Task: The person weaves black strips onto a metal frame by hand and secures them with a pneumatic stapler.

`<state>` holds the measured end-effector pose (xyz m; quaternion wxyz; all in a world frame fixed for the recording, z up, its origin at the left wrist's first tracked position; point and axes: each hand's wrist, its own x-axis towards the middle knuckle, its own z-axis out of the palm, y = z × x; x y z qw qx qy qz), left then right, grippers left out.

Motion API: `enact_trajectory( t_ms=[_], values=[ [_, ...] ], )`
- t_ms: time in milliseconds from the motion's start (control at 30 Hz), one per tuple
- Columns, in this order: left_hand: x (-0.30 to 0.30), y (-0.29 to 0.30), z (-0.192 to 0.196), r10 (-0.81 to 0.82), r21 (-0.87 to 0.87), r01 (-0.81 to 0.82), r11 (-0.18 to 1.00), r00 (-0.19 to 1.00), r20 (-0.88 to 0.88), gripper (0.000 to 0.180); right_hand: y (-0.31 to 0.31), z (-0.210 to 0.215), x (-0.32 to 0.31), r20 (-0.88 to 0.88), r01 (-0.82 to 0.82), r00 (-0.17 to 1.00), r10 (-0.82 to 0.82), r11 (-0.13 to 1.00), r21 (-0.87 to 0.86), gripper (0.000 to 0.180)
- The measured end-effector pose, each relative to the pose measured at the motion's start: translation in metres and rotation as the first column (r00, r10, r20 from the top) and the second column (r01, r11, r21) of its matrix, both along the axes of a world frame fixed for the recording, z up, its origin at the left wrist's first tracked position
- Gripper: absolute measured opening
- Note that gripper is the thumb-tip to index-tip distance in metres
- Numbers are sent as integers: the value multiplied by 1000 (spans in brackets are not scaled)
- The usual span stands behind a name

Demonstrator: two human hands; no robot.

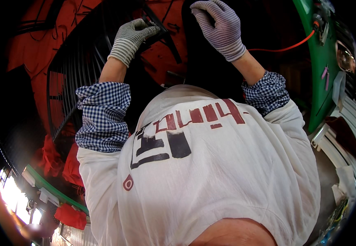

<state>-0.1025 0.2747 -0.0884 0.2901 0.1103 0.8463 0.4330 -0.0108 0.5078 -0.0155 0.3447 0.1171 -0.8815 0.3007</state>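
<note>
My left hand, in a striped knitted glove, has its thumb and fingers closed on a narrow black plastic strip. The strip lies beside a large black slatted grille; whether the two are one piece, I cannot tell. My right hand, gloved alike, is raised over a dark area to the right, apart from the left. Its fingers are curled in toward the thumb at the top edge of the view. Anything between them is too dark or small to make out.
Red cloth lies under the grille, with thin black scraps on it. An orange cord runs from the right hand's side to a fitting on a green panel. A red rag hangs at lower left.
</note>
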Motion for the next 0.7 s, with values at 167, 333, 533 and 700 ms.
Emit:
enact_trajectory(
  t_ms=[167,333,533,700],
  values=[
    [1,2,8,-9,-51,12,999,999,54,24,-1,0,0,-3,7,1000,-7,1000,-4,9],
    [2,3,13,-3,-59,7,998,997,72,24,-1,0,1,0,7,1000,-7,1000,2,9],
    [0,1,7,-22,-59,25,998,998,50,23,-1,0,0,3,6,1000,-6,1000,-4,8],
    [1,2,7,-27,-70,30,997,999,45,23,-1,0,0,0,6,1000,-6,1000,0,8]
  ],
)
